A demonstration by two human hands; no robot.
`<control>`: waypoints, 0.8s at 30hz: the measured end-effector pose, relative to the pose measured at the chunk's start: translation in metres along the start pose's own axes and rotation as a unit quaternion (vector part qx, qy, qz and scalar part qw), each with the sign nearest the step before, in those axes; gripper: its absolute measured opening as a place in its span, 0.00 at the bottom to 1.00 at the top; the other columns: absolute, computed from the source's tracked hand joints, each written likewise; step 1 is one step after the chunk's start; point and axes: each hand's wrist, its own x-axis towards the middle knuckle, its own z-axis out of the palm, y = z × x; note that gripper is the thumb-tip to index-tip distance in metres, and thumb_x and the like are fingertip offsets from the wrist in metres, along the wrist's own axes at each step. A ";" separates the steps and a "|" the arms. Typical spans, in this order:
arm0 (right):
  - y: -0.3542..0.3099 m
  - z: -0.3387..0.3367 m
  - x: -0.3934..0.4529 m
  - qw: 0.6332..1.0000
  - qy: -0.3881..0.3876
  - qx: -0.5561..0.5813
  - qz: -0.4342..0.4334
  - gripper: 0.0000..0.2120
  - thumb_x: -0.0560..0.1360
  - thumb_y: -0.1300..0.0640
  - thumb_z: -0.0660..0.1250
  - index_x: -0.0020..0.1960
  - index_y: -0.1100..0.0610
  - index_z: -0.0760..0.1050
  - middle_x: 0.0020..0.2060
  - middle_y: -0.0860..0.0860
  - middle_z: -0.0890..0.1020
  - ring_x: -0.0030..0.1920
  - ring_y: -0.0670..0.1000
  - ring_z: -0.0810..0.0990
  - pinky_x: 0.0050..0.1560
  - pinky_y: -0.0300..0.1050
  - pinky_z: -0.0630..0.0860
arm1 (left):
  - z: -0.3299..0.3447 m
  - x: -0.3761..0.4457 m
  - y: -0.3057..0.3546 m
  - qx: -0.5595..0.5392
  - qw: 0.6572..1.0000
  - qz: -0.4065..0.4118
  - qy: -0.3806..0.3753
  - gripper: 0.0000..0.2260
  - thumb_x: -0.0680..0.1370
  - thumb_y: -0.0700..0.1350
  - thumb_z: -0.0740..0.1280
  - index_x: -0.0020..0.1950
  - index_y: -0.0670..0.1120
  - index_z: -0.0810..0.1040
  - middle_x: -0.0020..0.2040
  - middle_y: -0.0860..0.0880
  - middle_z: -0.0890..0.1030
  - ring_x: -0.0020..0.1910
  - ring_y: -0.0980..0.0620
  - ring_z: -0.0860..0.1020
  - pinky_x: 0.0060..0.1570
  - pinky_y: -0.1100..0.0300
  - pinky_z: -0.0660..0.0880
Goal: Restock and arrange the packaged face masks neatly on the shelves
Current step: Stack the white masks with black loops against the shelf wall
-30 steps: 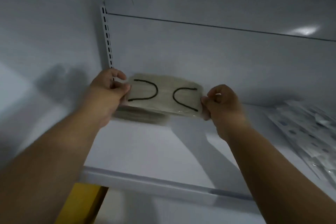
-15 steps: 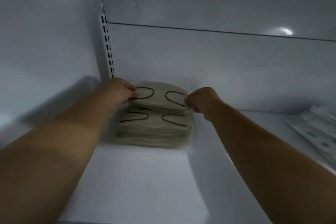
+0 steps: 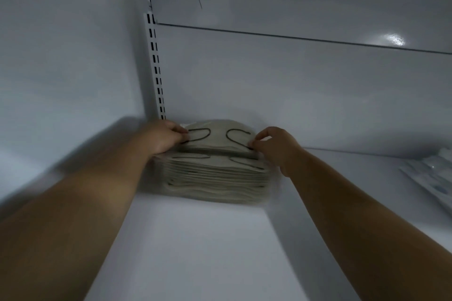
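A beige packaged face mask [image 3: 217, 138] with black ear loops lies on top of a stack of like masks [image 3: 215, 178] in the back left corner of the white shelf [image 3: 195, 252]. My left hand [image 3: 166, 137] pinches the top mask's left end. At the right end, my right hand [image 3: 274, 146] pinches it with curled fingers. Both arms reach deep into the shelf.
The white side wall [image 3: 68, 68] stands left, with a slotted upright [image 3: 156, 68] in the corner. The back panel [image 3: 293, 93] sits right behind the stack. Clear packets [image 3: 430, 178] lie on the shelf at far right.
Both hands carried the mask from mid-air to the back corner and lowered it onto the stack. The view moved closer into the shelf.
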 end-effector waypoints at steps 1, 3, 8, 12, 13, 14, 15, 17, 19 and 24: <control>-0.001 0.000 -0.002 1.000 -0.005 -0.005 0.001 0.13 0.72 0.50 0.77 0.50 0.56 0.80 0.42 0.51 0.80 0.40 0.51 0.78 0.41 0.46 0.77 | 0.000 -0.001 -0.001 -0.007 1.000 0.003 0.002 0.10 0.77 0.50 0.73 0.58 0.50 0.84 0.54 0.50 0.81 0.56 0.50 0.77 0.56 0.61 0.68; -0.005 -0.003 -0.005 0.999 -0.011 -0.031 0.001 0.16 0.71 0.50 0.77 0.51 0.60 0.81 0.43 0.54 0.81 0.40 0.52 0.78 0.46 0.50 0.79 | 0.001 -0.004 0.000 -0.018 1.000 0.006 0.006 0.10 0.77 0.48 0.73 0.57 0.49 0.84 0.55 0.49 0.82 0.56 0.50 0.78 0.56 0.60 0.70; -0.026 -0.012 -0.008 0.951 0.050 -0.269 -0.142 0.21 0.75 0.44 0.69 0.65 0.50 0.77 0.64 0.53 0.75 0.63 0.57 0.74 0.64 0.54 0.74 | -0.007 -0.010 0.013 0.013 0.996 0.069 0.059 0.11 0.77 0.46 0.72 0.59 0.48 0.83 0.58 0.46 0.81 0.55 0.48 0.77 0.56 0.57 0.72; -0.049 0.002 -0.012 0.890 -0.085 -0.330 -0.304 0.18 0.80 0.49 0.65 0.69 0.49 0.75 0.67 0.52 0.74 0.67 0.54 0.72 0.68 0.46 0.67 | -0.010 -0.014 0.046 0.181 0.959 0.216 0.024 0.11 0.78 0.46 0.71 0.60 0.53 0.83 0.58 0.50 0.80 0.58 0.51 0.77 0.53 0.59 0.69; -0.050 0.008 -0.011 0.880 -0.108 -0.351 -0.302 0.18 0.80 0.51 0.65 0.69 0.49 0.76 0.65 0.52 0.75 0.66 0.54 0.73 0.66 0.45 0.67 | -0.006 -0.017 0.052 0.214 0.953 0.215 -0.016 0.11 0.78 0.45 0.70 0.60 0.54 0.83 0.56 0.52 0.81 0.57 0.52 0.78 0.51 0.61 0.68; -0.050 0.012 -0.011 0.872 -0.124 -0.373 -0.293 0.17 0.80 0.52 0.65 0.68 0.48 0.76 0.64 0.52 0.76 0.64 0.54 0.74 0.64 0.45 0.68 | -0.001 -0.018 0.055 0.247 0.946 0.207 -0.046 0.12 0.78 0.44 0.70 0.59 0.55 0.84 0.55 0.53 0.81 0.55 0.52 0.79 0.51 0.62 0.69; -0.048 0.016 -0.010 0.868 -0.135 -0.386 -0.280 0.18 0.79 0.53 0.66 0.68 0.48 0.76 0.65 0.52 0.76 0.64 0.53 0.74 0.63 0.45 0.68 | 0.005 -0.018 0.055 0.273 0.939 0.199 -0.063 0.12 0.78 0.44 0.70 0.57 0.57 0.84 0.55 0.53 0.82 0.55 0.52 0.79 0.52 0.62 0.70; -0.044 0.019 -0.010 0.875 -0.146 -0.384 -0.258 0.20 0.79 0.55 0.66 0.70 0.48 0.75 0.68 0.51 0.75 0.67 0.53 0.73 0.66 0.45 0.67 | 0.013 -0.016 0.052 0.284 0.938 0.188 -0.070 0.10 0.77 0.45 0.71 0.54 0.58 0.85 0.58 0.51 0.83 0.55 0.51 0.80 0.56 0.59 0.73; -0.044 0.018 -0.011 0.877 -0.149 -0.379 -0.255 0.20 0.80 0.55 0.64 0.71 0.49 0.74 0.70 0.51 0.74 0.69 0.53 0.71 0.68 0.45 0.65 | 0.011 -0.018 0.052 0.271 0.942 0.182 -0.073 0.10 0.78 0.44 0.70 0.55 0.57 0.85 0.60 0.50 0.82 0.56 0.50 0.79 0.57 0.59 0.73; -0.040 -0.002 -0.033 0.925 -0.045 -0.278 -0.256 0.17 0.82 0.51 0.63 0.70 0.50 0.74 0.69 0.49 0.74 0.68 0.51 0.72 0.64 0.39 0.64 | -0.007 -0.041 0.046 0.160 0.970 0.183 0.011 0.09 0.80 0.46 0.68 0.60 0.52 0.82 0.60 0.50 0.80 0.59 0.49 0.78 0.53 0.60 0.69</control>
